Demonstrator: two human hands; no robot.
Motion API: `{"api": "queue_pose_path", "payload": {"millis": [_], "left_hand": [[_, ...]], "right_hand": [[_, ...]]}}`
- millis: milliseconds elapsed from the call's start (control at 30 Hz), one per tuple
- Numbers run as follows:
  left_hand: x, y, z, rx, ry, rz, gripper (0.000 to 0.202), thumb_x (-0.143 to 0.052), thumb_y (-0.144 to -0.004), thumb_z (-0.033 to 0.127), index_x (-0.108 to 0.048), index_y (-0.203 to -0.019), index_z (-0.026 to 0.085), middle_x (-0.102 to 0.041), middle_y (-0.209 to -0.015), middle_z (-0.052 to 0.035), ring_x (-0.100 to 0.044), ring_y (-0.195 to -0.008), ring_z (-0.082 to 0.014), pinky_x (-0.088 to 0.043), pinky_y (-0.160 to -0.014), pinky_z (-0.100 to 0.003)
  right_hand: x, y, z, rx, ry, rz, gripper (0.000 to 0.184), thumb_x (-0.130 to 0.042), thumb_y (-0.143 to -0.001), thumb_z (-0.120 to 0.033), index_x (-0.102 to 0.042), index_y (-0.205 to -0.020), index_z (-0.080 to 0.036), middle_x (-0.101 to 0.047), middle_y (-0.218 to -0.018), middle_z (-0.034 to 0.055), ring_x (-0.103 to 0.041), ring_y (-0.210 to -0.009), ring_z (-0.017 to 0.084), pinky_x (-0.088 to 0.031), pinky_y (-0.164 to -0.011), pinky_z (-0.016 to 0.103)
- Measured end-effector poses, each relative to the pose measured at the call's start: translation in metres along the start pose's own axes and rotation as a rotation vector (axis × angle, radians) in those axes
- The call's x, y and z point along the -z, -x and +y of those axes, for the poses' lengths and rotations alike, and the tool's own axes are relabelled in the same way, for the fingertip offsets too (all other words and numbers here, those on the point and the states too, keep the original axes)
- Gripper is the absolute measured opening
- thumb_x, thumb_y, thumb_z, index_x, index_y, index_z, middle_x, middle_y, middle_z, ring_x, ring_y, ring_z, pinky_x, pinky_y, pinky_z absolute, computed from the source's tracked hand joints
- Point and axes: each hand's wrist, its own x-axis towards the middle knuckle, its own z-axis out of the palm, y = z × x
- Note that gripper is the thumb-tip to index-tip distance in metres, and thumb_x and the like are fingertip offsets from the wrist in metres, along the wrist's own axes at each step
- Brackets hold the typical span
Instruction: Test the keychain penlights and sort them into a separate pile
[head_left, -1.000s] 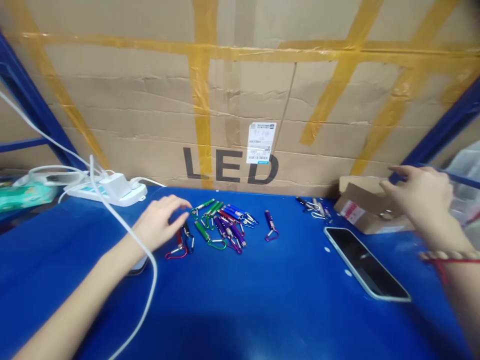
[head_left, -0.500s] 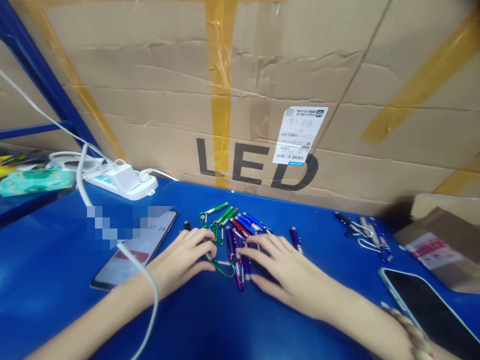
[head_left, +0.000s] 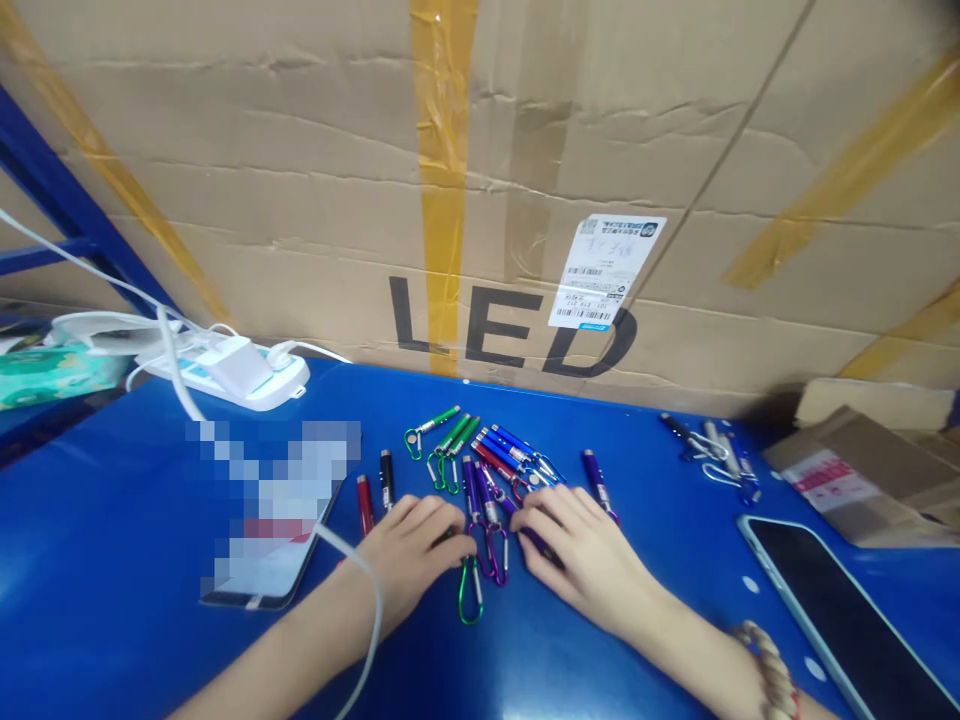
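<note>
My left hand (head_left: 416,545) is closed around a keychain flashlight; only its green carabiner clip (head_left: 460,600) shows plainly below the thumb. Under the curled fingers of my right hand (head_left: 585,545) is a purple keychain flashlight (head_left: 541,546), partly hidden. Between my hands lie two more purple flashlights (head_left: 471,485) with purple clips. Behind them are several green flashlights (head_left: 454,432), a row of blue flashlights (head_left: 504,442) and a red flashlight (head_left: 493,459). A black flashlight (head_left: 386,478) and another red flashlight (head_left: 364,503) lie beside my left hand. One purple flashlight (head_left: 595,475) lies beyond my right hand.
A phone (head_left: 300,520) with a lit screen and a white cable (head_left: 375,600) are at left, near a power strip (head_left: 277,392). Right are a dark phone (head_left: 832,610), black and silver flashlights (head_left: 712,440) and a small carton (head_left: 892,480). A large cardboard box (head_left: 337,200) stands behind.
My left hand has moved right with the green-clipped flashlight, uncovering the red and black ones. My right hand has closed on a purple flashlight and shifted right.
</note>
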Motion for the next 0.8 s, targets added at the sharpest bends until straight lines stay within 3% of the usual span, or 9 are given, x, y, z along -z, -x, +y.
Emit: {"api": "queue_pose_path", "payload": {"millis": [167,367,533,633,800], "left_hand": [[0.012,-0.002,0.006,-0.035,-0.007,-0.094,0.034,-0.038,-0.082,-0.005,-0.055,-0.098,0.020,-0.057,-0.093,-0.0024,-0.048,-0.084,-0.0175,-0.033,-0.076,-0.028],[0.014,-0.002,0.007,-0.019,-0.028,-0.058,0.022,-0.041,-0.087,0.003,-0.054,-0.095,0.019,-0.058,-0.092,-0.0023,-0.048,-0.078,-0.0168,-0.033,-0.072,-0.029],[0.019,-0.005,0.011,0.042,-0.016,-0.108,0.016,-0.041,-0.093,0.019,-0.058,-0.093,0.018,-0.059,-0.089,-0.0030,-0.052,-0.080,-0.0172,-0.036,-0.071,-0.030],[0.022,-0.007,0.009,0.096,0.028,-0.045,0.019,-0.040,-0.093,0.021,-0.059,-0.090,0.018,-0.061,-0.088,-0.0022,-0.054,-0.079,-0.0158,-0.037,-0.072,-0.029],[0.034,-0.011,-0.007,0.251,-0.022,0.138,0.018,-0.043,-0.090,0.020,-0.060,-0.086,0.017,-0.064,-0.083,-0.0031,-0.055,-0.077,-0.0167,-0.038,-0.069,-0.029]], "right_hand": [[-0.002,-0.002,0.000,-0.086,-0.067,0.045,0.011,-0.049,-0.084,-0.015,-0.055,-0.092,-0.019,-0.064,-0.082,0.0029,-0.059,-0.073,0.016,-0.045,-0.065,0.028],[-0.004,0.000,0.003,-0.228,-0.134,0.059,0.013,-0.048,-0.084,-0.019,-0.052,-0.097,-0.019,-0.060,-0.073,0.0005,-0.061,-0.065,0.014,-0.049,-0.061,0.025],[-0.003,0.000,0.007,-0.323,-0.100,0.159,0.017,-0.040,-0.090,-0.023,-0.050,-0.103,-0.020,-0.065,-0.086,0.0041,-0.063,-0.068,0.015,-0.051,-0.066,0.027],[-0.002,0.001,0.008,-0.376,-0.102,0.198,0.018,-0.038,-0.091,-0.025,-0.049,-0.104,-0.020,-0.064,-0.088,0.0050,-0.060,-0.061,0.014,-0.050,-0.061,0.027],[-0.004,0.003,0.005,-0.425,-0.133,0.124,0.022,-0.043,-0.091,-0.031,-0.050,-0.109,-0.020,-0.052,-0.060,-0.0041,-0.050,-0.047,0.013,-0.044,-0.048,0.024]]}}
